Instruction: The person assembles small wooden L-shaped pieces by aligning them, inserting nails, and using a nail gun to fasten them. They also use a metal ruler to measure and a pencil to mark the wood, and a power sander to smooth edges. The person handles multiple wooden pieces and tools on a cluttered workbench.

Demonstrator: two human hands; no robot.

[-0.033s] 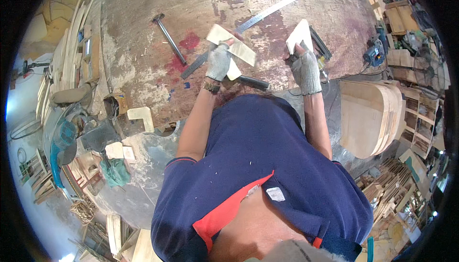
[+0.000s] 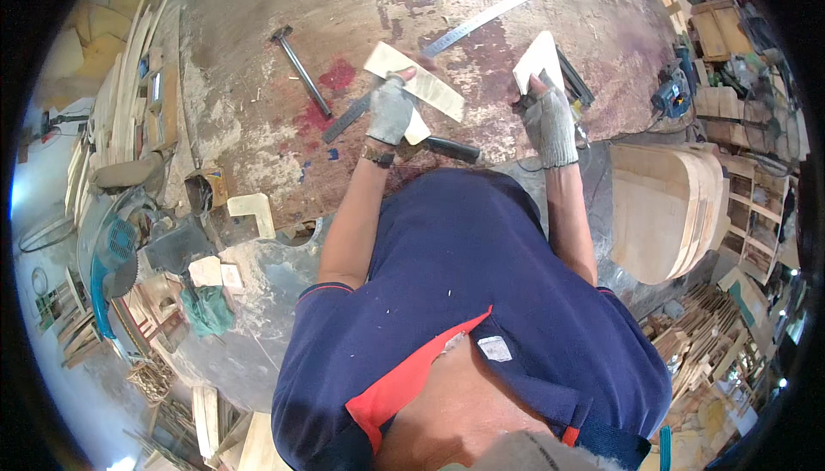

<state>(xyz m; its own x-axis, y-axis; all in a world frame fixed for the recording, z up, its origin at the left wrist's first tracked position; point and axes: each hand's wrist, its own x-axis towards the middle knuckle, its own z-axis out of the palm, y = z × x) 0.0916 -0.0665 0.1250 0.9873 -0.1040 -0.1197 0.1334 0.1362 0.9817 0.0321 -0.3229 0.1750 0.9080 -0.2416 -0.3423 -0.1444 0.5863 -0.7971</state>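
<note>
My left hand (image 2: 392,112), in a grey fingerless-style glove, is closed on a pale wood piece (image 2: 434,93) slanting across the worn bench. Beneath that hand another pale wooden end (image 2: 417,128) shows; whether it is part of the same piece I cannot tell. A dark metal strip (image 2: 348,118) pokes out to the hand's left, and a black handle (image 2: 453,149) lies to its lower right. Farther right, my gloved right hand (image 2: 550,123) grips a pale, pointed wood piece (image 2: 539,60). Beside it lies a black elongated tool (image 2: 574,77), partly hidden.
A hammer (image 2: 301,71) lies left on the bench (image 2: 232,93), and a steel ruler (image 2: 505,12) lies at the far side. At right are a blue power tool (image 2: 673,93) and stacked curved boards (image 2: 657,209). An L-shaped wood piece (image 2: 253,211) and a circular saw (image 2: 116,256) are at left.
My left hand has shifted very slightly left with its wood piece, whose upper end moved off the steel ruler's near end. My right hand stays almost in place.
</note>
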